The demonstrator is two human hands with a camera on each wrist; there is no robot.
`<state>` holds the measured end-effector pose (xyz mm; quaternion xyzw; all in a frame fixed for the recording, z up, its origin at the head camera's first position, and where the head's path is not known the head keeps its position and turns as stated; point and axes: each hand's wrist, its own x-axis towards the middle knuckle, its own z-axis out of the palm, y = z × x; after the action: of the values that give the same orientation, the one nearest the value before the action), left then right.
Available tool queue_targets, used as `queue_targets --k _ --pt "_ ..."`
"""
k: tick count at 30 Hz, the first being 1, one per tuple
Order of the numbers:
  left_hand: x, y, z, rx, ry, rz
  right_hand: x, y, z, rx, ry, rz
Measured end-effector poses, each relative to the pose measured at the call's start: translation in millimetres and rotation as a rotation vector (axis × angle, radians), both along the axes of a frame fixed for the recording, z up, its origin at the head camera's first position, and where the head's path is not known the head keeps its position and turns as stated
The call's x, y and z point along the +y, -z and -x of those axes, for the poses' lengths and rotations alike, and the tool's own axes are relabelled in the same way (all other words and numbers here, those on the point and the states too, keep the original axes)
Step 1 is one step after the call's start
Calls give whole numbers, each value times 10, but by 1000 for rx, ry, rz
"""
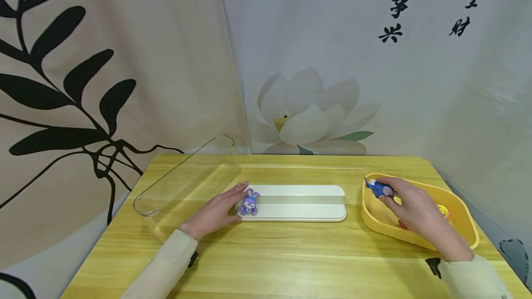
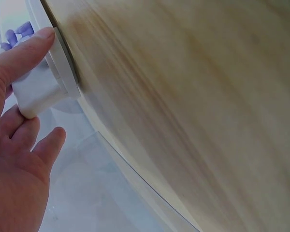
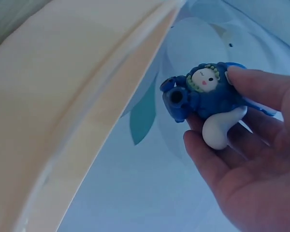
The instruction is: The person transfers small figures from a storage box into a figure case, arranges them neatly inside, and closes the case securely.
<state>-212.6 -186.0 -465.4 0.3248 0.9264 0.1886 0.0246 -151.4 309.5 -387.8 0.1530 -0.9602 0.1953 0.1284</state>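
A white stepped display base (image 1: pixel 295 211) lies lengthwise on the table, with a purple rabbit figurine (image 1: pixel 250 203) upright at its left end. My left hand (image 1: pixel 218 211) holds that end, thumb along the near edge and fingers around the far side; the left wrist view shows the thumb (image 2: pixel 26 55) against the base. Above the yellow basket (image 1: pixel 376 223), my right hand (image 1: pixel 415 206) pinches a dark blue figurine (image 1: pixel 379 189). Seen from the right wrist, this figurine (image 3: pixel 208 92) has a pale face and a white tail-like part.
Left of the base, a clear transparent cover (image 1: pixel 187 179) lies slantwise on the wooden table (image 1: pixel 291 262). Inside the yellow basket are a yellow-and-pink toy (image 1: pixel 444 210) and a red piece (image 1: pixel 402 225), partly hidden by my right hand. A printed curtain (image 1: pixel 311 59) hangs behind.
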Motion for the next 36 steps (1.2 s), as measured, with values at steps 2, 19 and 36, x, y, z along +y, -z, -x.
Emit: queue_targets --k 2,19,36 --pt "0 2 -2 1 0 1 -35 -17 -15 7 -6 16" --pt "-2 26 13 13 -5 -3 -357 -31 9 -33 -74 236" --pt "-6 24 9 14 1 1 -712 44 84 -171 -166 451"
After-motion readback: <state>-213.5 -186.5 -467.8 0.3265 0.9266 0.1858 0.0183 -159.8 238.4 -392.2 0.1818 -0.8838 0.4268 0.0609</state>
